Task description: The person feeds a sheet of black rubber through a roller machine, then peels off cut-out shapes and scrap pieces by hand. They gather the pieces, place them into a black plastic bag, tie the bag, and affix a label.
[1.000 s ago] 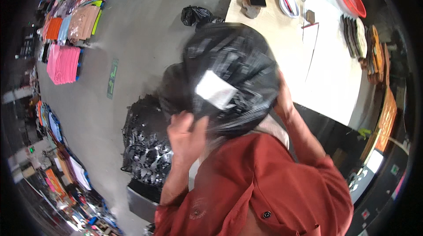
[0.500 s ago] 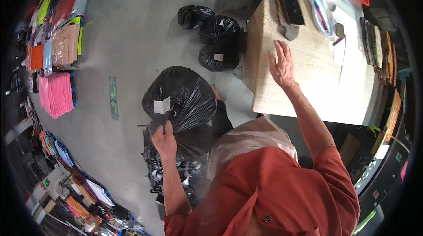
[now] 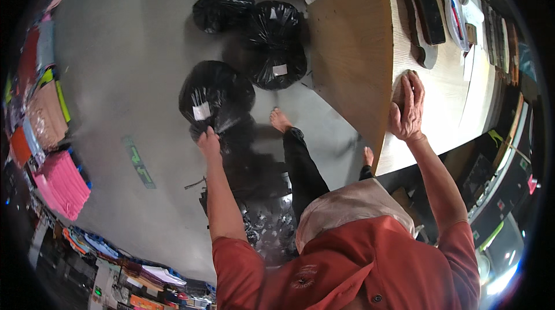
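My left hand (image 3: pixel 209 143) is closed on the gathered plastic of a full black garbage bag (image 3: pixel 228 84) with a white label on its upper side. The bag is low over the floor, close to my bare foot; whether it touches the floor I cannot tell. My right hand (image 3: pixel 410 107) lies palm down on the pale wooden table (image 3: pixel 448 102) near its left edge, fingers stretched out and holding nothing. Just beyond those fingers are a dark phone (image 3: pixel 425 8) and a long grey-brown, sole-shaped piece (image 3: pixel 425 55).
More black bags (image 3: pixel 277 47) stand on the floor beside the table, one (image 3: pixel 222 12) farther left. Behind my left arm is a dark stack with shiny plastic (image 3: pixel 266 223). Folded pink cloth (image 3: pixel 62 185) and other fabric piles line the left. A green floor marking (image 3: pixel 137 162) lies between.
The bag in my left hand has gone down and away from me, toward the other bags. My right hand has come down onto the tabletop. My view has shifted.
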Motion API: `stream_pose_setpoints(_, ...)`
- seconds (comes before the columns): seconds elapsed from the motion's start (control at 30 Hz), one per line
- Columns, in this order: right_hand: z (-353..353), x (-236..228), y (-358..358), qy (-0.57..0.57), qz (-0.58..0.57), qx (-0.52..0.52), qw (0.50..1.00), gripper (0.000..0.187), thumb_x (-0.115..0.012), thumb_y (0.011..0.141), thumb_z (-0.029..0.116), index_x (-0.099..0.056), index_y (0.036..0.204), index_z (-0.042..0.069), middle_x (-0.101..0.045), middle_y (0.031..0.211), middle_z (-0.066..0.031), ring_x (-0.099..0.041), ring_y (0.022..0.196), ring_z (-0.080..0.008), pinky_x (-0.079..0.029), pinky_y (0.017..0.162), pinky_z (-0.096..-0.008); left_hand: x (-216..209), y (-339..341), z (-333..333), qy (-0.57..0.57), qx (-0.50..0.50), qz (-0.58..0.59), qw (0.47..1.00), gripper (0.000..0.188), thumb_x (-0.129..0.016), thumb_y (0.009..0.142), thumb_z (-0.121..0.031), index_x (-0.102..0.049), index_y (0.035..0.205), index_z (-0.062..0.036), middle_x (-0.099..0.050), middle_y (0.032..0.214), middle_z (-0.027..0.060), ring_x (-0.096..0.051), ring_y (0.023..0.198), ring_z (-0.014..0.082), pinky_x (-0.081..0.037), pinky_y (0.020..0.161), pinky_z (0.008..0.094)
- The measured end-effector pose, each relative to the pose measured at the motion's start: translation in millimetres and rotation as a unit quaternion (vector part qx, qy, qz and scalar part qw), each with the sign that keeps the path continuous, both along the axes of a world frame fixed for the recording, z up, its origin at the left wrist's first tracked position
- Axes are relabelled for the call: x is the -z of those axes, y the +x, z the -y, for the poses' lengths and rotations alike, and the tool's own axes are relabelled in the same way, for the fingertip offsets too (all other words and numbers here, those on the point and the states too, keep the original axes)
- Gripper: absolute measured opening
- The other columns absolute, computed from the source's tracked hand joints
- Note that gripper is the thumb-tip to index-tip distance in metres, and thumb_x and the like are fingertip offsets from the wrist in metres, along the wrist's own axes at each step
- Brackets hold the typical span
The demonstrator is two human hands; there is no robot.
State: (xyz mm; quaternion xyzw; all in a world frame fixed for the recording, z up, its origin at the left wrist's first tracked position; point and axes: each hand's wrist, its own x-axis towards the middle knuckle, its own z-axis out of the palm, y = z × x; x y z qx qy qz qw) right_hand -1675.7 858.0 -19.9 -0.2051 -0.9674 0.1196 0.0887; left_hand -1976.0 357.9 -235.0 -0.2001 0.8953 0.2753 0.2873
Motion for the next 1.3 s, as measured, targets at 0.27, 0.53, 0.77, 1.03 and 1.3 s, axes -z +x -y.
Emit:
stream_pose_setpoints(0.27,0.6,-0.7,14.2,-0.003,0.089,0.038,0.995,0.076,-0.043,0.104,0.048,-0.036,0.157,-0.006,-0.031,0.162,-0.0327,-0.029,0.153,-0.0508,-0.025,0.125,-0.0622,172.5,-87.7,-69.3,0.046,0.015,-0.001,0.999,0.047,-0.055,0.105,-0.038,-0.068,0.108,0.0075,-0.074,0.107,0.0205,-0.068,0.098,0.0312,-0.049,0.09,0.0446)
stream_pose_setpoints(0.53,1.1,-7.1,27.8,-0.001,0.118,0.042,0.992,0.083,-0.037,0.105,0.053,-0.031,0.157,-0.012,-0.023,0.164,-0.0352,-0.025,0.155,-0.0503,-0.023,0.126,-0.0603,234.7,-88.3,-101.9,0.106,0.141,-0.065,0.982,0.068,-0.052,0.107,-0.044,-0.052,0.148,0.0101,-0.058,0.15,0.0287,-0.054,0.142,0.039,-0.04,0.116,0.0424)
stream_pose_setpoints(0.77,2.3,0.7,24.6,-0.044,0.072,0.021,0.996,0.084,-0.048,0.102,0.053,-0.037,0.155,-0.012,-0.031,0.16,-0.035,-0.034,0.148,-0.0529,-0.025,0.123,-0.0647,148.2,94.5,-115.7,0.253,0.206,0.271,0.906,0.056,-0.062,0.103,-0.048,-0.064,0.135,-0.0015,-0.067,0.136,0.0129,-0.061,0.126,0.0281,-0.049,0.103,0.0425)
stream_pose_setpoints(1.03,3.9,-8.7,1.6,-0.074,0.021,0.035,0.996,0.074,-0.063,0.09,0.041,-0.049,0.148,-0.003,-0.042,0.153,-0.0305,-0.04,0.143,-0.053,-0.031,0.121,-0.0653,0.0,188.4,-197.4,0.323,0.39,0.219,0.834,0.039,-0.046,0.106,-0.033,-0.072,0.103,-0.0041,-0.074,0.092,0.0165,-0.07,0.087,0.0348,-0.054,0.086,0.0457)
stream_pose_setpoints(1.3,6.7,-18.3,1.5,-0.094,-0.019,0.054,0.994,0.077,-0.066,0.09,0.044,-0.047,0.153,0.004,-0.041,0.157,-0.0261,-0.036,0.149,-0.0461,-0.026,0.127,-0.0571,-92.9,135.5,-116.2,0.213,0.548,0.092,0.804,0.037,-0.06,0.107,-0.033,-0.073,0.096,-0.0012,-0.076,0.088,0.0096,-0.066,0.075,0.0207,-0.053,0.073,0.0375)
